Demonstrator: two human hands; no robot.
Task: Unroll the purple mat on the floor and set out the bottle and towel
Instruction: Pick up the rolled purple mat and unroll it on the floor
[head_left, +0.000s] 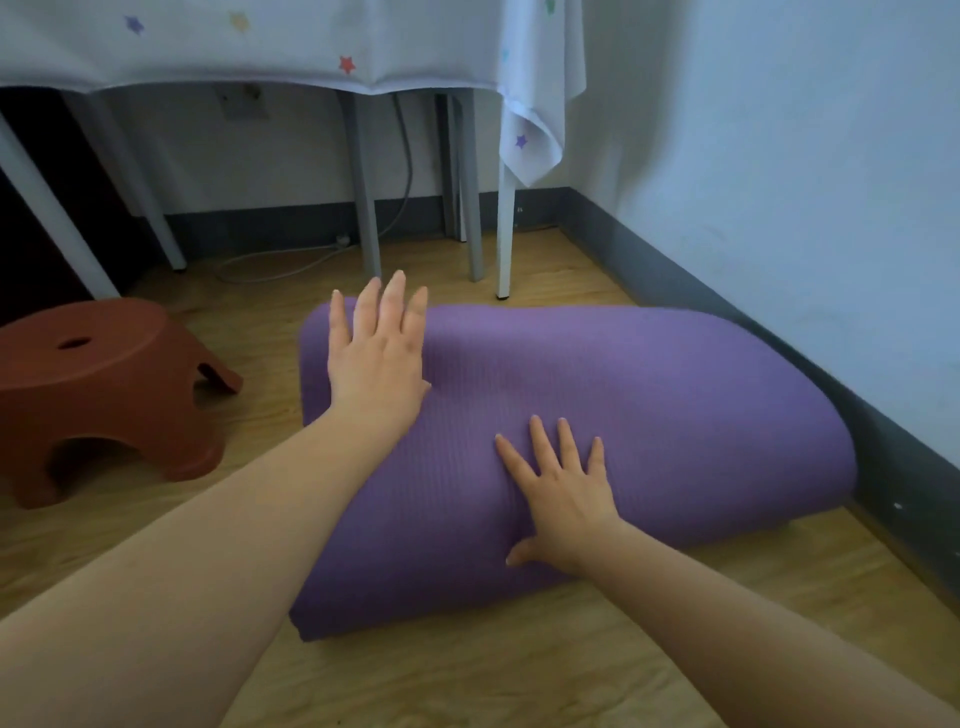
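The purple mat (649, 405) lies on the wooden floor as a thick roll, with a short unrolled flap reaching toward me at the lower left. My left hand (376, 353) rests flat on the roll's far left end, fingers spread. My right hand (558, 493) presses flat on the near middle of the roll, fingers apart and thumb at the near side. Neither hand grips anything. No bottle or towel is in view.
A red-brown plastic stool (98, 389) stands on the floor to the left. Grey table legs (363, 197) and a star-printed tablecloth (311, 41) are just beyond the mat. The wall and dark baseboard (779, 332) run along the right, touching the roll's right end. A cable (291, 260) lies under the table.
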